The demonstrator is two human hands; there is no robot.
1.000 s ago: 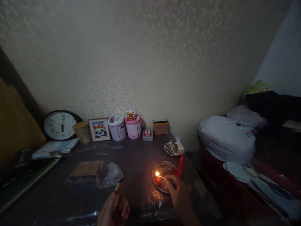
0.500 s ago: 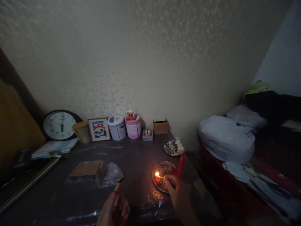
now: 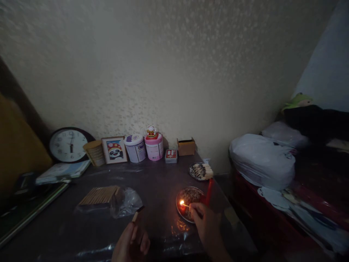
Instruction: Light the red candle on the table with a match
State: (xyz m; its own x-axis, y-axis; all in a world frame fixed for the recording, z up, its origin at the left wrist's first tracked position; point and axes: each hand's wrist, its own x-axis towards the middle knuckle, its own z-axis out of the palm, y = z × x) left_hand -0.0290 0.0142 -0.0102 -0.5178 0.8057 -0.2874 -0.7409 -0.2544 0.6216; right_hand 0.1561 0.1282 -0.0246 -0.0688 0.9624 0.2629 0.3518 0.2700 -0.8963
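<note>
I pinch a lit match (image 3: 185, 205) in my right hand (image 3: 207, 223), fingertips closed on its bare tail end, flame pointing to nine o'clock over the near rim of the dish (image 3: 191, 208). It weighs next to nothing, a thin brittle stick that would likely snap if squeezed, so the unburnt end is the only place to hold (heat creeps toward the fingers). A red candle (image 3: 209, 192) leans at the dish's two o'clock. My left hand (image 3: 131, 244), at the dish's eight o'clock, is curled shut around a matchbox (image 3: 137, 214). At twelve o'clock a plate (image 3: 200, 171) carries more matches. A bag (image 3: 111, 199) of sticks lies at nine o'clock on the table (image 3: 158, 182).
</note>
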